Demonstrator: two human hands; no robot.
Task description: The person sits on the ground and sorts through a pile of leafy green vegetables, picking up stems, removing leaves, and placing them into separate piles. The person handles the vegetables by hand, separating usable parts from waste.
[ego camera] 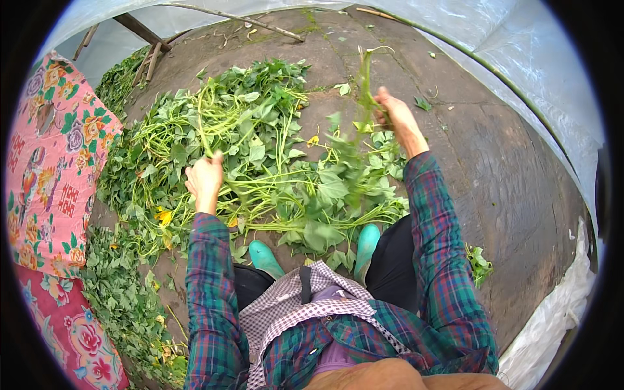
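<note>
A broad heap of leafy green vines (273,126), which look like sweet potato vines, covers the ground before me. My left hand (204,179) grips a pale green vine stem (201,124) over the near left part of the heap. Held up at the right in my right hand (395,114) is a bunch of vine stems (364,83). Its leaves hang below, blurred, above a row of laid-out vines (331,187). The two hands are well apart. Their fingertips are partly hidden.
My turquoise boots (265,258) stand at the heap's near edge. Pink floral cloth (63,170) hangs or lies at the left, beside more vines (117,282). Plastic sheeting (536,44) and a bent pole (507,78) border the dark floor (487,170). Wooden legs (146,63) stand far left.
</note>
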